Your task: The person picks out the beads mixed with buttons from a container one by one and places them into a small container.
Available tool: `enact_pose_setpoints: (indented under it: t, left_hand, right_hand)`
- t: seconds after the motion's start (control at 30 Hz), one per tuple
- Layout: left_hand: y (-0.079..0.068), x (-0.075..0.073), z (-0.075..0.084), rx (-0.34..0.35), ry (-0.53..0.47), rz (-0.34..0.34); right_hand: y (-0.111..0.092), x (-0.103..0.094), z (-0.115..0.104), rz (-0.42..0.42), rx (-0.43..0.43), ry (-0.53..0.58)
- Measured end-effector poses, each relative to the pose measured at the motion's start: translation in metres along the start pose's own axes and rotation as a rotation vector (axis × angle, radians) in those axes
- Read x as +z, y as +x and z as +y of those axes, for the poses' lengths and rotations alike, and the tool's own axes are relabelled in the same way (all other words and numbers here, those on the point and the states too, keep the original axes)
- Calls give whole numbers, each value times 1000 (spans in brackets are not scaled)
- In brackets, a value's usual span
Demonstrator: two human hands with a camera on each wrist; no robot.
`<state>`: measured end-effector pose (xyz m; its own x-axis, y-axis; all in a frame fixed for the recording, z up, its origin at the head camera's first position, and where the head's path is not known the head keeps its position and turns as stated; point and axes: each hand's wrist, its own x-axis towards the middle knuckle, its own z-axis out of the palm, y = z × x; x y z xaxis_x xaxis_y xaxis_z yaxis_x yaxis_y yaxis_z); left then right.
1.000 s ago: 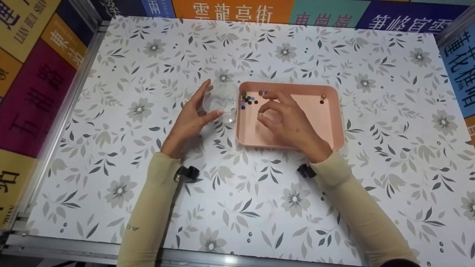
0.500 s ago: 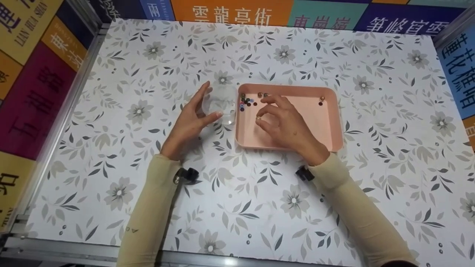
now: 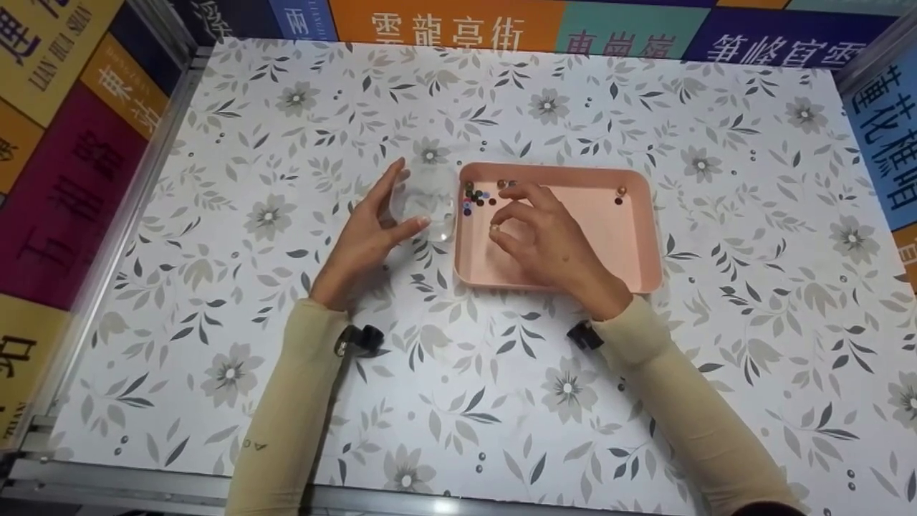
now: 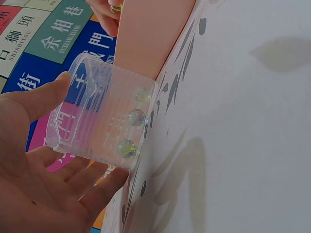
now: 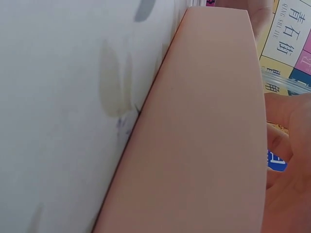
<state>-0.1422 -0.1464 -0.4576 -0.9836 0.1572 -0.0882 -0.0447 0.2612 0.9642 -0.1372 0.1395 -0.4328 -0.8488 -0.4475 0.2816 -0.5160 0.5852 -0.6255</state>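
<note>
A clear plastic box (image 3: 424,197) stands at the left side of the pink tray (image 3: 559,285). My left hand (image 3: 372,228) holds it, thumb on the near side and fingers round the other. In the left wrist view, glass marbles (image 4: 127,148) lie at the bottom of the box. My right hand (image 3: 548,240) is above the tray, pinching a small yellowish marble (image 4: 115,8) between thumb and index finger. Dark and coloured marbles (image 3: 478,196) lie in the tray's far left corner, partly behind the right fingers. In the right wrist view, the tray's wall (image 5: 194,126) hides the right fingertips.
Two more marbles (image 3: 620,196) sit near the tray's far right corner. A flower-patterned cover (image 3: 444,358) lies over the table. Coloured panels with lettering (image 3: 451,25) border the table at the back and sides.
My right hand has shifted slightly left over the tray, still pinching the marble. The left hand and the box stay in place.
</note>
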Motion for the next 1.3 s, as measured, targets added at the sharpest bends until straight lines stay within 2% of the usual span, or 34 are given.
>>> enact_pose_setpoints:
  t: [0.33, 0.97, 1.13, 1.3]
  left_hand:
    - [-2, 1, 1, -5, 16, 6]
    - [-3, 1, 4, -22, -41, 6]
    - [-2, 0, 2, 5, -22, 2]
    - [-1, 1, 2, -11, -10, 7]
  right_hand:
    - [3, 3, -4, 18, -28, 19]
    - [8, 8, -10, 17, -36, 23]
    - [10, 9, -12, 20, -37, 27]
    - [11, 11, -13, 20, -40, 29]
